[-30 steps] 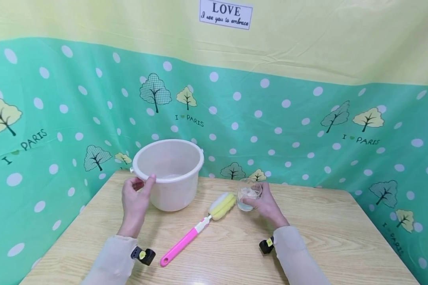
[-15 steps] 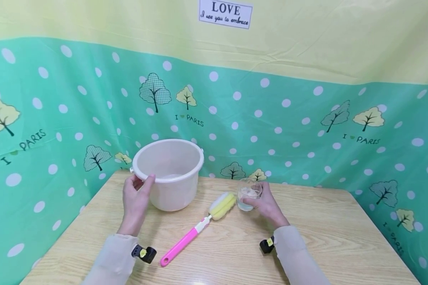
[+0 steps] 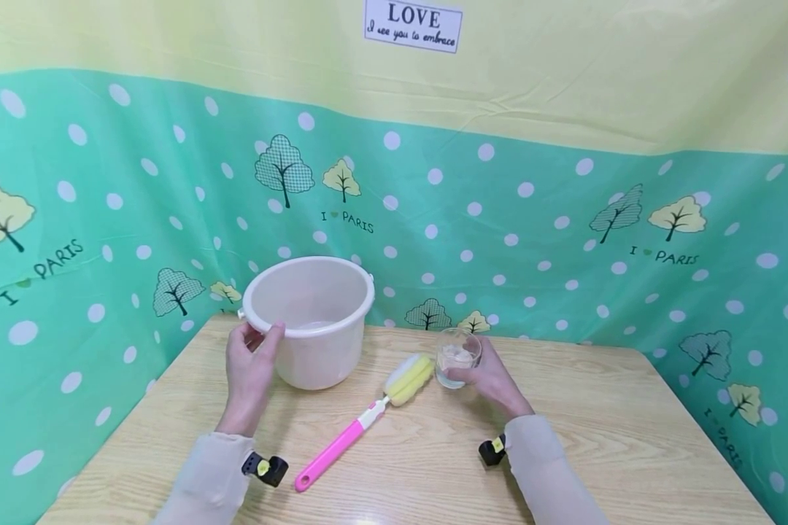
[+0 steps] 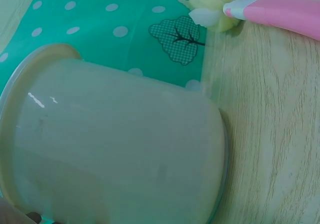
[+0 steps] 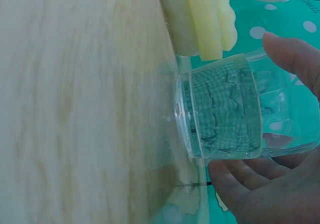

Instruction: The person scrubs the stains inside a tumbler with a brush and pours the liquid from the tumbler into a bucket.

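Note:
A white plastic bucket (image 3: pixel 320 361) stands upright at the back left of the table. My left hand (image 3: pixel 248 375) grips its near rim, thumb on the lip. The left wrist view shows the wall of the bucket (image 4: pixel 120 139) from close by, with only a bit of the hand at the lower left corner. Right of centre, my right hand (image 3: pixel 495 380) holds a clear glass (image 5: pixel 225 111) part filled with water, its base at the tabletop. Thumb and fingers lie on opposite sides of the glass. Between the hands lies a sponge bottle brush (image 3: pixel 340 446) with a pink handle, its yellow-and-white head close beside the glass.
The wooden table (image 3: pixel 604 437) backs onto a green and yellow curtain (image 3: pixel 532 189) printed with dots and trees. Each sleeve carries a black wrist camera (image 3: pixel 272 470).

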Available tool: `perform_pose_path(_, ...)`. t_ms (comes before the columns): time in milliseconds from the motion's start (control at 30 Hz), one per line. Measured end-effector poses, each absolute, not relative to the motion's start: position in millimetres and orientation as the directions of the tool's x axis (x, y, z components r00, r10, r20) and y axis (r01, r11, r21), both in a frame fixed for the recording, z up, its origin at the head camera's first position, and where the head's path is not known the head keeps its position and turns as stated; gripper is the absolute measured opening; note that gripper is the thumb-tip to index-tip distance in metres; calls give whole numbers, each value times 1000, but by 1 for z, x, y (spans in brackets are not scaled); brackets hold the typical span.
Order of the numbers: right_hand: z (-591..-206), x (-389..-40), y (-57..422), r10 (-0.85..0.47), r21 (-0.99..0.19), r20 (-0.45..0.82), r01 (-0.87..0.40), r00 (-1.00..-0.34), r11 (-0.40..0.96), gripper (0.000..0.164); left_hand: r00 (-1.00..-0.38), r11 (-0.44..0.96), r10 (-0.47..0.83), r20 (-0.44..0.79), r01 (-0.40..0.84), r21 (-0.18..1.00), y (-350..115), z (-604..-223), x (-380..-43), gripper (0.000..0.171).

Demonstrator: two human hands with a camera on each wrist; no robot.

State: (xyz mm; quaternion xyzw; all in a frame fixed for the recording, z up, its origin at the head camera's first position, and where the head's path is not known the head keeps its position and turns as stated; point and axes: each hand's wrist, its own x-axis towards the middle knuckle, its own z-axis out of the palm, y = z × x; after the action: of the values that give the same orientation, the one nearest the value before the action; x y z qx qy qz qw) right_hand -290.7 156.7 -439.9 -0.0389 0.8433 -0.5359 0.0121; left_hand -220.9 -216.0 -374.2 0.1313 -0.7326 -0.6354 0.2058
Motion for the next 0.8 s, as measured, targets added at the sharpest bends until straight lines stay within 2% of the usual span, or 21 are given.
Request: perform_pose_path(800,-443,-289,154,-60,-934,21,-41,-998,354,92,-874,175,-456,168,97,980,-217,-377,-223,72)
